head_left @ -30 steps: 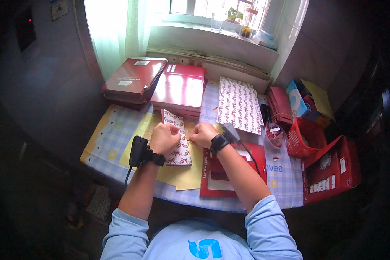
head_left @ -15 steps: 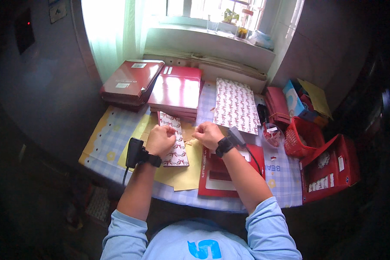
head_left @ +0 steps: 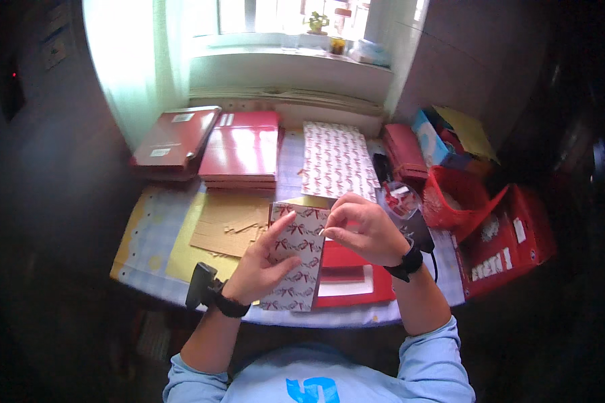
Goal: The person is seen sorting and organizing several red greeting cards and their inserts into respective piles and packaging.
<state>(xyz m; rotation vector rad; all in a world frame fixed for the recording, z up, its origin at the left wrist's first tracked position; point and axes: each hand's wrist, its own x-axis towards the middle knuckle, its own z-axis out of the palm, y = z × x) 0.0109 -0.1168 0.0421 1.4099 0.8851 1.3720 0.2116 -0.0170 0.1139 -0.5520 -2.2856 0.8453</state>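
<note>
A paper envelope [head_left: 306,265] printed with rows of red bows lies lengthwise in front of me, overlapping a red package [head_left: 376,295] with a white panel. Across its left side rests my left hand [head_left: 259,265], fingers and thumb spread apart. At its upper right edge my right hand [head_left: 370,232] pinches a tiny white piece [head_left: 324,232] between thumb and forefinger; its exact kind is too small to tell. To the left, a brown cardboard piece [head_left: 225,221] with torn strips lies on a yellow sheet [head_left: 183,258].
Stacked red boxes [head_left: 242,148] and dark red boxes [head_left: 175,141] stand at the back left. Behind my right hand lies a larger bow-patterned sheet stack [head_left: 336,158]. On the right are a clear tub [head_left: 402,200], a red basket [head_left: 454,201] and an open red box [head_left: 517,258].
The patterned envelope has moved right and nearer, uncovering the cardboard piece. My left hand has opened over it. My right hand has moved right and nearer, still pinching. The view has shifted.
</note>
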